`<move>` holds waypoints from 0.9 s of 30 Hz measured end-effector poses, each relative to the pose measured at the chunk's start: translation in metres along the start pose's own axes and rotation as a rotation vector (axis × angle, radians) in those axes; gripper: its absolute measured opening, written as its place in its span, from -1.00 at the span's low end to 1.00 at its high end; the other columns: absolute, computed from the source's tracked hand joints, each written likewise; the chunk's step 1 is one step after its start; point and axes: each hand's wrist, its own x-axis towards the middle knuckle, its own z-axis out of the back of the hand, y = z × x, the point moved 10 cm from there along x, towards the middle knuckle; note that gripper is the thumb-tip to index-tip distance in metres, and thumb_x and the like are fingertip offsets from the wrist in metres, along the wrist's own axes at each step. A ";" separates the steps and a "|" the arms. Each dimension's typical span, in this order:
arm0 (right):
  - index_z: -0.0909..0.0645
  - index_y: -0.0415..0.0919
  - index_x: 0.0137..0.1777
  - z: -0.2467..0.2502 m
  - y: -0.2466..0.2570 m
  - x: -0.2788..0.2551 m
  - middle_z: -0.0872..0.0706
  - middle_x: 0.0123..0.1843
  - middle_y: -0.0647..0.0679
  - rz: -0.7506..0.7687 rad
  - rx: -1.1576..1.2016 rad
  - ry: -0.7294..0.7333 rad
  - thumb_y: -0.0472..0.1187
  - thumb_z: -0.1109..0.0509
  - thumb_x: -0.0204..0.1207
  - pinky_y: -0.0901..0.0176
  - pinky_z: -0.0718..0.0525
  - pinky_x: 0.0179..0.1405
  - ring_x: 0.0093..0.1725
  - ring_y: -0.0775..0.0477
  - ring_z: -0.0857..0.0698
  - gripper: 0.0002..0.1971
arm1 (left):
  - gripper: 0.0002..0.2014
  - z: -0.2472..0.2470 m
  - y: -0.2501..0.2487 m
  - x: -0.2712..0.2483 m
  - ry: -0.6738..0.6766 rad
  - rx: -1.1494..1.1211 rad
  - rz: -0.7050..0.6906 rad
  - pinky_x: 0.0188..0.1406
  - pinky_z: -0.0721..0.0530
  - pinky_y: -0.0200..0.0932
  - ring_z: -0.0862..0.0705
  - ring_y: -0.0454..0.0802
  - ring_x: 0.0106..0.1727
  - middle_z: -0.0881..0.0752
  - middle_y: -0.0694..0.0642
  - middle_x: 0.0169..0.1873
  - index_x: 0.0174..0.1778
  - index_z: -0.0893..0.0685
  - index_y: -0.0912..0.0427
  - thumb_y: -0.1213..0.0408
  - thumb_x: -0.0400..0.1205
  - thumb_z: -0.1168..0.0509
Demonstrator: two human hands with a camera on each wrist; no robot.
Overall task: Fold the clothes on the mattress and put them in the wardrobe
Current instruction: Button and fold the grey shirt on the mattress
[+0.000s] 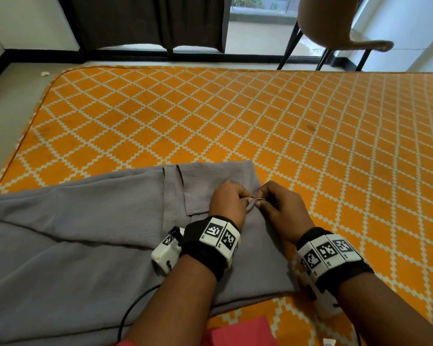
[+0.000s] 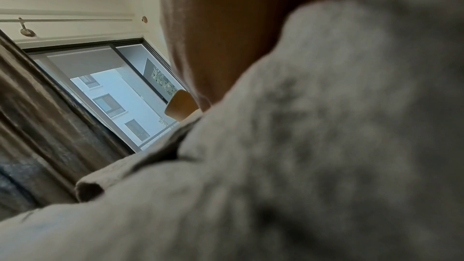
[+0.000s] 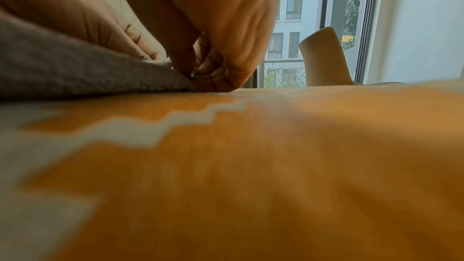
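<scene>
Orange mattress (image 1: 235, 116) fabric with a white lattice is overlooked by a chair (image 1: 335, 23) and dark curtains (image 1: 145, 21) at the window. A red cloth (image 1: 240, 333) is seen at the near edge. The grey garment (image 1: 85, 233) is spread on the mattress; a small fold of it is pinched by the left hand (image 1: 229, 201) and right hand (image 1: 283, 208), knuckles together.

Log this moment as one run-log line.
stage: fastening, unfolded | left hand: pinches grey garment | right hand: pinches same spot | garment: flat on orange mattress | red cloth: near edge
</scene>
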 end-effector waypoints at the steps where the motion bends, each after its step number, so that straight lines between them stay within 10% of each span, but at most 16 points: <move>1: -0.58 -0.10 -0.09 0.000 -0.001 0.000 -0.72 -0.21 0.05 -0.004 0.008 -0.005 -0.29 -0.44 0.55 0.15 -0.64 -0.21 -0.19 0.05 -0.68 -0.90 | -0.88 -0.001 0.001 0.000 0.010 -0.008 0.011 -0.23 -0.47 -0.31 -0.59 -0.15 -0.24 -0.57 -0.11 -0.36 -0.09 -0.85 0.19 0.33 0.64 -0.39; 6: -0.65 -0.08 -0.08 0.000 -0.003 0.002 -0.74 -0.18 0.10 -0.031 0.002 -0.013 -0.27 -0.42 0.57 0.38 -0.58 -0.22 -0.16 0.24 -0.67 -0.94 | -0.57 -0.009 0.007 0.004 0.068 -0.028 0.052 -0.49 -0.36 -0.14 -0.44 0.01 -0.55 -0.51 0.11 -0.60 -0.58 -0.58 0.24 0.19 0.63 -0.36; 12: -0.65 -0.07 -0.21 0.003 -0.003 0.002 -0.70 -0.27 0.14 -0.024 0.032 -0.026 -0.28 -0.48 0.54 0.56 -0.47 -0.31 -0.23 0.35 -0.62 -0.87 | -0.88 -0.008 0.008 0.003 0.052 -0.049 0.033 -0.24 -0.67 -0.10 -0.74 0.05 -0.21 -0.80 0.15 -0.30 -0.18 -0.86 0.17 0.21 0.55 -0.49; 27: -0.70 -0.17 -0.07 -0.004 -0.010 0.012 -0.50 -0.05 -0.01 -0.065 -0.141 0.028 -0.25 -0.42 0.58 0.56 -0.34 -0.25 -0.09 0.03 -0.47 -0.97 | -0.88 -0.012 0.013 0.005 0.082 -0.014 0.081 -0.27 -0.51 -0.23 -0.65 0.01 -0.24 -0.73 0.15 -0.32 -0.16 -0.81 0.24 0.38 0.62 -0.36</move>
